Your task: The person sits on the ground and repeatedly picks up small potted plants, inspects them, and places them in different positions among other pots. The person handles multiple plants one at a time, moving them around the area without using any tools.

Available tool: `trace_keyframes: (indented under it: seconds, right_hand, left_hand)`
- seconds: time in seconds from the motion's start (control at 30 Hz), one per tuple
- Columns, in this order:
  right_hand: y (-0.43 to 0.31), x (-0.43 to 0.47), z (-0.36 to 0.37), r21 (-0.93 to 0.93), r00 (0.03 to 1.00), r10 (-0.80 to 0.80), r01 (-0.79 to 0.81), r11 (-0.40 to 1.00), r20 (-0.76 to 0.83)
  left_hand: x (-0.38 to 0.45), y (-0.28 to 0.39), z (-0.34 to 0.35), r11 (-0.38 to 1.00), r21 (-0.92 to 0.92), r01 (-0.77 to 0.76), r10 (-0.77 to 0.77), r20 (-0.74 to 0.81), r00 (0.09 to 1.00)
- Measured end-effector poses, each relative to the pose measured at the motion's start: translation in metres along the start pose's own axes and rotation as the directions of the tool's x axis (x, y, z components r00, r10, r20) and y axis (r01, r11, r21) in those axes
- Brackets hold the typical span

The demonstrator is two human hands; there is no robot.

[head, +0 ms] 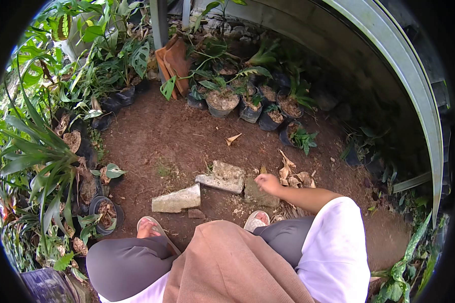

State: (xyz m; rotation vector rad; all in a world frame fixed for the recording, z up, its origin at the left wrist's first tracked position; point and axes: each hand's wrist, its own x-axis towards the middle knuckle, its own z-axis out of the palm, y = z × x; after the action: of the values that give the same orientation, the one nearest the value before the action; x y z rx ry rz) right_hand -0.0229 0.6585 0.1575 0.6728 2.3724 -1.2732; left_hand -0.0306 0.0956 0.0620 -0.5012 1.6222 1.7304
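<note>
My right hand hangs over the ground in front of my right foot, its fingers curled; whether it holds anything cannot be made out. Below and beside it lies a flat, brownish stone slab. Dry curled leaves lie just to its right. Left of the hand, a broken concrete block rests on the soil, and a pale wedge-shaped concrete piece lies further left with a small brick fragment beside it. My left hand is out of view.
Potted plants in dark containers stand along the far side. Curved terracotta tiles lean against a metal post. Dense foliage lines the left, with a black pot near my left foot. A curved metal edge spans the right.
</note>
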Motion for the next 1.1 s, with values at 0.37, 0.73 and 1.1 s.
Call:
trace_keyframes:
  seconds: [0.37,0.73,1.1]
  right_hand:
    - [0.035,0.091,-0.136,0.688,0.785,0.604,-0.366,0.627,-0.134]
    - [0.06,0.168,-0.143,0.927,0.716,0.682,-0.14,0.348,-0.148]
    - [0.075,0.162,-0.215,0.263,0.773,0.361,-0.257,0.93,-0.522]
  left_hand:
    - [0.007,-0.006,-0.009,0.995,0.103,-0.005,0.002,0.025,1.0]
    - [0.014,-0.023,-0.013,0.994,0.071,-0.078,0.086,-0.129,0.988]
    - [0.011,-0.012,-0.012,0.986,0.123,0.114,-0.094,-0.157,0.983]
